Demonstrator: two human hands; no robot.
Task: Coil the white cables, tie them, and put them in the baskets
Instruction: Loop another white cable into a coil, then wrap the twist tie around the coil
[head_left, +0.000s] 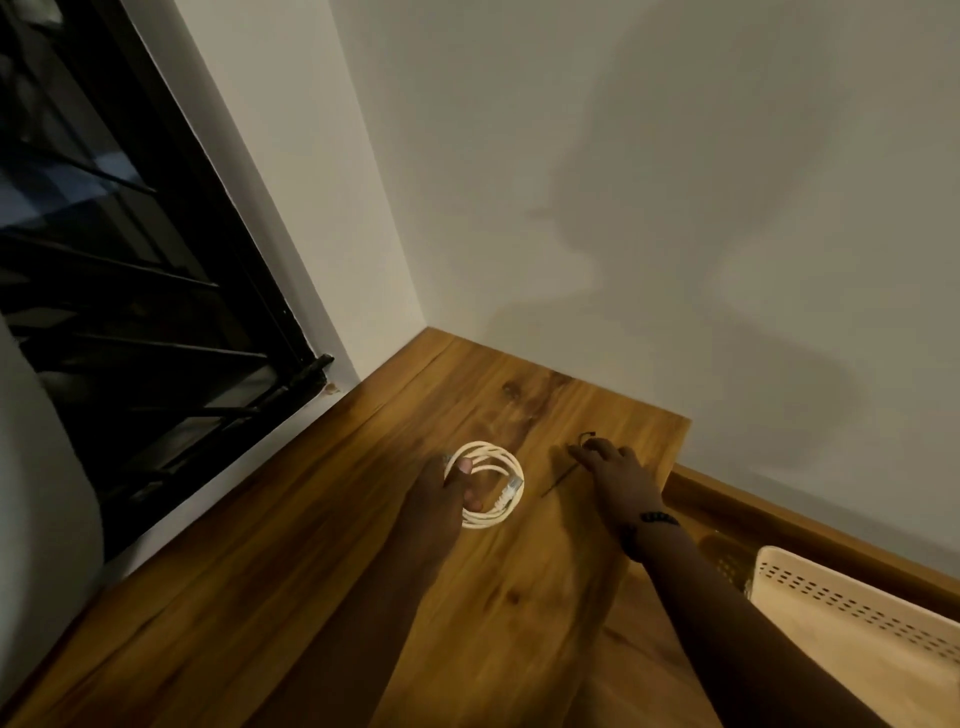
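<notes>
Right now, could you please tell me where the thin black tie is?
In the head view, the thin black tie lies on the wooden tabletop under the right hand's fingertips, right of the coiled white cable.

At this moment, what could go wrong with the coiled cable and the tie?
1. The left hand alone holds the coiled white cable; if that grip loosens, the loops may spring apart.
2. The thin black tie lies flat on the wooden table under the right hand; it may slip from the fingers, perhaps toward the nearby table edge.
</notes>
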